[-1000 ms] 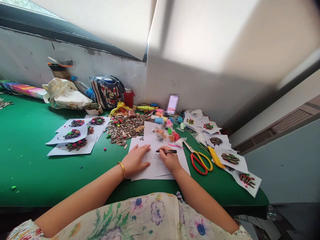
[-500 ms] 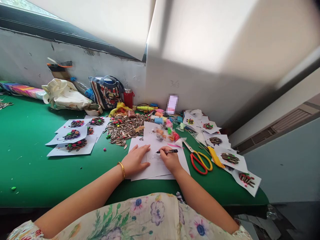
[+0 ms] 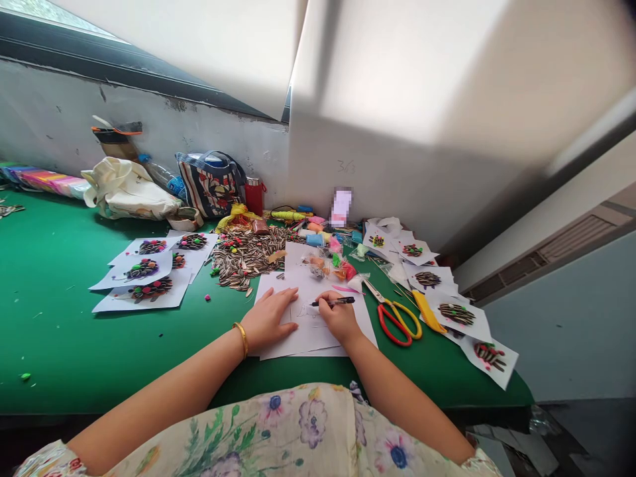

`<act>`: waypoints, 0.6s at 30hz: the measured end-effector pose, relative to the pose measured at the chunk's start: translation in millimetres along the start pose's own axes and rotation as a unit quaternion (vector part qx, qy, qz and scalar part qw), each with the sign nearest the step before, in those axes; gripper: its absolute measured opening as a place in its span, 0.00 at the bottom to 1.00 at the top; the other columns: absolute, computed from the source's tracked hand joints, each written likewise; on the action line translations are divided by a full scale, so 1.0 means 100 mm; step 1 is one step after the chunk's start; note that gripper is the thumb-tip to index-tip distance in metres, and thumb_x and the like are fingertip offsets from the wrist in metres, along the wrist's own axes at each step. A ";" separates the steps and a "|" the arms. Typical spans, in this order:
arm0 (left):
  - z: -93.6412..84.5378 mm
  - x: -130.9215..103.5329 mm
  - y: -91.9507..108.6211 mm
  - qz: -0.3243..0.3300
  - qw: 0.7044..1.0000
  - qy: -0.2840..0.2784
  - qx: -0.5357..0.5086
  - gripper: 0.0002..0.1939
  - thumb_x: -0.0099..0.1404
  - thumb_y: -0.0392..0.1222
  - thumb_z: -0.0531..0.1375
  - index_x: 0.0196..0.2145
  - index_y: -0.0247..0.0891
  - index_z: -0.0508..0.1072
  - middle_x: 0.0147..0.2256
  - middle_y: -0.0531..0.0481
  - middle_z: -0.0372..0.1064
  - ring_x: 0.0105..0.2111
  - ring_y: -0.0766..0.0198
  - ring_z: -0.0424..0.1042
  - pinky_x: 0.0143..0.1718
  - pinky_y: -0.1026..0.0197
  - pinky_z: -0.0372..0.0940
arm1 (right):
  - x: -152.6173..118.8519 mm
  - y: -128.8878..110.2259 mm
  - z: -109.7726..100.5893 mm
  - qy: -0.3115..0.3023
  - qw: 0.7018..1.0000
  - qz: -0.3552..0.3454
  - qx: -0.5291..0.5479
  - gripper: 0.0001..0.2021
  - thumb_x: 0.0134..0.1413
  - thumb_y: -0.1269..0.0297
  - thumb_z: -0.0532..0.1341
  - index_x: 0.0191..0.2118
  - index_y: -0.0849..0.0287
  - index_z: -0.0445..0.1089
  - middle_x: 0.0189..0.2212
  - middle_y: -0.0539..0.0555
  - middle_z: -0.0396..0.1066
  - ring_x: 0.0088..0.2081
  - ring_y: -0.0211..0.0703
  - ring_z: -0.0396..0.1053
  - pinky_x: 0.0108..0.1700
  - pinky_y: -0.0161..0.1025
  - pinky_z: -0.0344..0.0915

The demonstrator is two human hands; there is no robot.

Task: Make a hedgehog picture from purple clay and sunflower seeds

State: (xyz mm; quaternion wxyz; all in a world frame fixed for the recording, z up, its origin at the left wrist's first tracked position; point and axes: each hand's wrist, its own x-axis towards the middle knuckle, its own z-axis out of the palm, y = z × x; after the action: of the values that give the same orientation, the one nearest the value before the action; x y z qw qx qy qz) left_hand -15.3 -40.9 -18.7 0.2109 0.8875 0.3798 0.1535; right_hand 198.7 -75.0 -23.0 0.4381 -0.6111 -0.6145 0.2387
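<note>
My left hand [image 3: 271, 319] lies flat with fingers spread on the left part of a white sheet of paper [image 3: 298, 343]. More sheets lie partly under and behind it. My right hand [image 3: 338, 319] grips a black pen [image 3: 338, 301], its tip pointing left onto the sheet. Thin drawn lines [image 3: 305, 311] show on the paper between my hands; their exact shape is too faint to make out. Behind the hands, small plastic bags of coloured clay [image 3: 330, 267] rest on the back of the paper.
A heap of striped sunflower seeds [image 3: 243, 260] lies behind the paper. Right of it are red-and-yellow scissors [image 3: 397, 321] and a yellow cutter [image 3: 428, 311]. Seed-decorated cards [image 3: 152, 289] lie left, more cards [image 3: 460, 317] right. Bags [image 3: 211, 185] stand along the wall on the green table [image 3: 64, 331].
The pen tip stays at nearly the same spot on the paper, with only a very slight shift. My left hand has not moved.
</note>
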 end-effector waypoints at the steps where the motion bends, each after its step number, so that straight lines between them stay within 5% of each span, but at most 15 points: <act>1: 0.00 0.00 0.00 0.000 1.000 -0.001 0.001 0.42 0.59 0.47 0.62 0.66 0.42 0.48 0.61 0.44 0.62 0.64 0.53 0.55 0.67 0.43 0.39 | 0.00 0.00 0.00 -0.001 1.000 0.002 0.001 0.10 0.53 0.63 0.54 0.30 0.55 0.72 0.27 0.51 0.72 0.31 0.44 0.69 0.34 0.38 0.64; 18: 0.00 0.00 -0.01 0.006 0.999 -0.008 0.039 0.34 0.61 0.48 0.61 0.63 0.42 0.59 0.62 0.46 0.60 0.65 0.51 0.53 0.67 0.42 0.40 | -0.01 0.01 0.00 -0.002 1.000 -0.019 0.015 0.10 0.54 0.63 0.53 0.31 0.56 0.71 0.29 0.51 0.72 0.31 0.42 0.68 0.36 0.37 0.64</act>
State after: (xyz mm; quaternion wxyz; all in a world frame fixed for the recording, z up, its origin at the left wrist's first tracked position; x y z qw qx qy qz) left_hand -16.0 -39.9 -18.8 0.1785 0.8985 0.3783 0.1330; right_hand 199.4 -76.2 -23.9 0.4501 -0.5923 -0.6234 0.2410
